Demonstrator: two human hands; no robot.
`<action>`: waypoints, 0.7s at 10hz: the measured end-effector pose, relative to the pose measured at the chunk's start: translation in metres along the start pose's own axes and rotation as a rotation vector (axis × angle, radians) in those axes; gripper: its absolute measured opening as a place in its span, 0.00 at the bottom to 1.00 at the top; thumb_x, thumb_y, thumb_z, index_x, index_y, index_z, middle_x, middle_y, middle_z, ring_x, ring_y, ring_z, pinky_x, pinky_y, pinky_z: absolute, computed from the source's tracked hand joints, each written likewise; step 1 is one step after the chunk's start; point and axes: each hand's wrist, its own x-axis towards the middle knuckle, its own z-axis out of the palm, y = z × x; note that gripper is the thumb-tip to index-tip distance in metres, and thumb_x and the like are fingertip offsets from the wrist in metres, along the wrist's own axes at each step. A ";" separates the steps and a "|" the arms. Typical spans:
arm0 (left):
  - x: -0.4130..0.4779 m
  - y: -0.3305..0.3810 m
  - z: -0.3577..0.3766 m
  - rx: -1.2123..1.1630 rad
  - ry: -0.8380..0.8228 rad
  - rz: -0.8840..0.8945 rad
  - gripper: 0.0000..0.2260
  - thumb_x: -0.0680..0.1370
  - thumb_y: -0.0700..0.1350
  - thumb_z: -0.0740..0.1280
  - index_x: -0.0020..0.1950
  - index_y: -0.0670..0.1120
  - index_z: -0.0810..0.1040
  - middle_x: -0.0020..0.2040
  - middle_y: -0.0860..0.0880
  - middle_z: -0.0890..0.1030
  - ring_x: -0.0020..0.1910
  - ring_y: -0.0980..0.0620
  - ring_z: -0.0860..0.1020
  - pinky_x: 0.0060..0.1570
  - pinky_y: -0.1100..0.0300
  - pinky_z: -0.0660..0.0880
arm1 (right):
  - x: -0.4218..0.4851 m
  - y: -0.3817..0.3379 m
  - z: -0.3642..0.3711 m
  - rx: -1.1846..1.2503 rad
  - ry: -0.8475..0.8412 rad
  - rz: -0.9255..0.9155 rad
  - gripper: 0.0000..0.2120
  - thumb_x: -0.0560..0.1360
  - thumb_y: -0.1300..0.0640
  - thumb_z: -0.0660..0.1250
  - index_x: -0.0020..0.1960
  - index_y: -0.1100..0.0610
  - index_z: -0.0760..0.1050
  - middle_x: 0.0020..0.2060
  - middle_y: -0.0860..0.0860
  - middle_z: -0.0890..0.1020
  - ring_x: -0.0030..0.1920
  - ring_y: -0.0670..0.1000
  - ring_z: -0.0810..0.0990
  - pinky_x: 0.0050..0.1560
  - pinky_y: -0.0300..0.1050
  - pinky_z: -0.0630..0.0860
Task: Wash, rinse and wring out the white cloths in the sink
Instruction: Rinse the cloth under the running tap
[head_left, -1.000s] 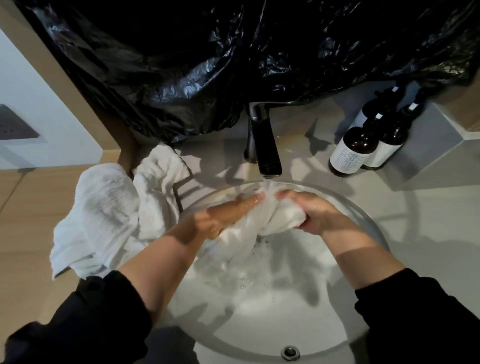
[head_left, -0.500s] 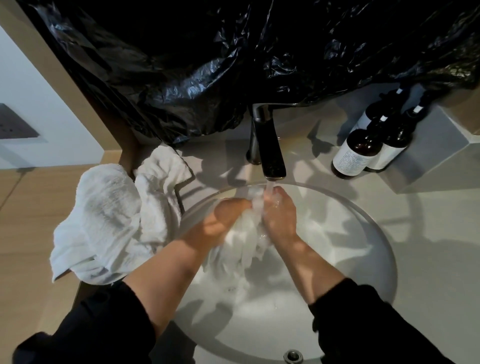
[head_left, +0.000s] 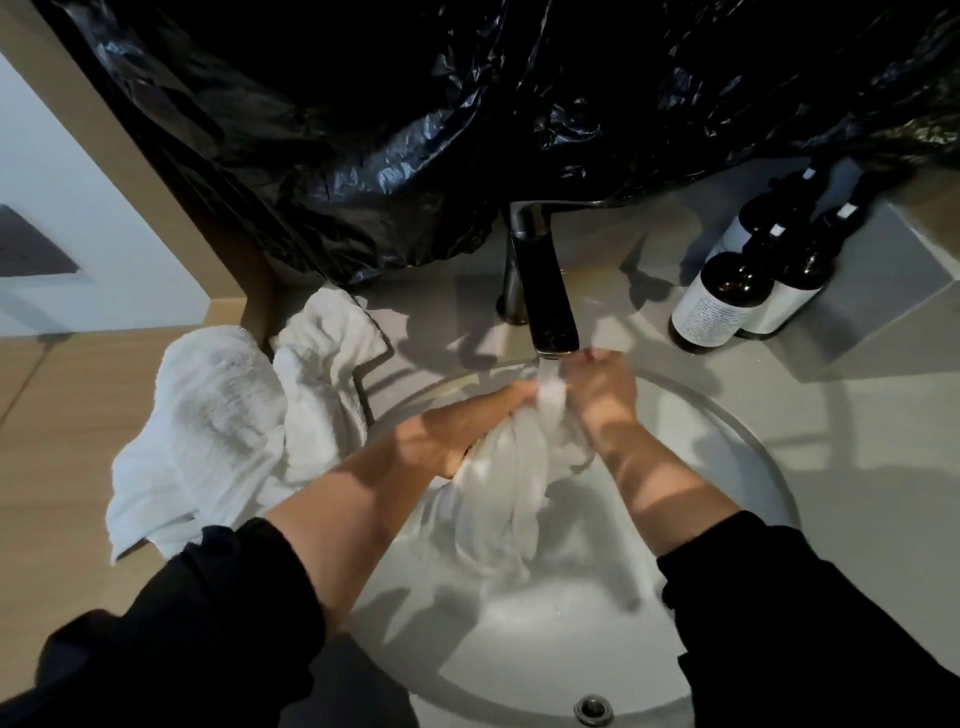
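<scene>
My left hand (head_left: 457, 431) and right hand (head_left: 602, 400) press together around a wet white cloth (head_left: 509, 488), fingers curled into its bunched top, right under the spout of the dark faucet (head_left: 545, 301). A thin stream of water (head_left: 548, 371) runs onto the fabric between my fingertips. The rest of the cloth hangs down in folds into the round sink (head_left: 769, 467), its lower end lying on the basin floor, I think, though the glare there makes that hard to read.

The far rim sits close behind my knuckles, and the spout leaves little room above them. Toward me the bowl is open down to the metal fitting (head_left: 589, 709) at the near edge. On my left, a heap of white cloths (head_left: 218, 426) lies on the counter (head_left: 857, 467) and drapes over its left edge, just beside the sink rim and touching my left forearm. On my right the counter is bare out to three dark bottles (head_left: 719, 301) with pale labels, which stand against a grey block (head_left: 883, 291). Crumpled black plastic sheeting (head_left: 467, 130) hangs over the back wall, down to the faucet base.
</scene>
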 end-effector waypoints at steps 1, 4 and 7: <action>-0.009 0.009 0.012 0.080 -0.354 -0.315 0.40 0.68 0.64 0.69 0.71 0.40 0.66 0.58 0.39 0.80 0.51 0.48 0.82 0.57 0.50 0.77 | 0.022 -0.001 -0.014 -0.309 -0.040 -0.208 0.09 0.80 0.58 0.56 0.48 0.58 0.73 0.41 0.54 0.78 0.48 0.57 0.78 0.44 0.43 0.70; -0.015 -0.009 0.033 -0.554 0.209 -0.137 0.16 0.79 0.50 0.61 0.38 0.42 0.79 0.34 0.44 0.80 0.34 0.47 0.78 0.42 0.56 0.73 | -0.007 0.063 -0.015 1.027 -0.536 0.482 0.24 0.82 0.42 0.48 0.58 0.61 0.72 0.46 0.55 0.80 0.47 0.55 0.80 0.48 0.54 0.73; -0.009 -0.018 0.041 -1.015 0.276 0.146 0.15 0.78 0.56 0.64 0.51 0.45 0.80 0.46 0.44 0.81 0.53 0.44 0.79 0.60 0.47 0.73 | -0.052 0.095 -0.029 1.062 -0.802 0.512 0.33 0.77 0.35 0.55 0.64 0.61 0.77 0.64 0.61 0.77 0.67 0.60 0.73 0.71 0.57 0.64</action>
